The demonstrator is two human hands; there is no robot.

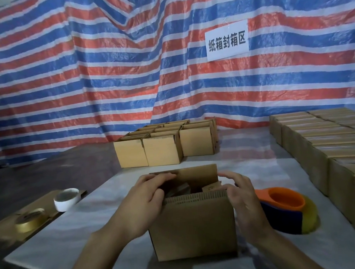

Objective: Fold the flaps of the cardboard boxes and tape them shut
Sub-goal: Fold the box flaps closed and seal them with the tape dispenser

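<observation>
Centrally, cardboard box (192,227) between left hand (143,203), right hand (243,199).

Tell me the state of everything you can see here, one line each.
Box, upright, top open, far flap standing.
Left hand, fingers curled on the box's top, left side.
Right hand, fingers curled on the box's top, right side.
Dispenser, lying right of the box, untouched.
White roll, lying flat, untouched.
Gold roll, lying flat, untouched.
Back boxes, tops open.
Right boxes, closed, in rows.
</observation>
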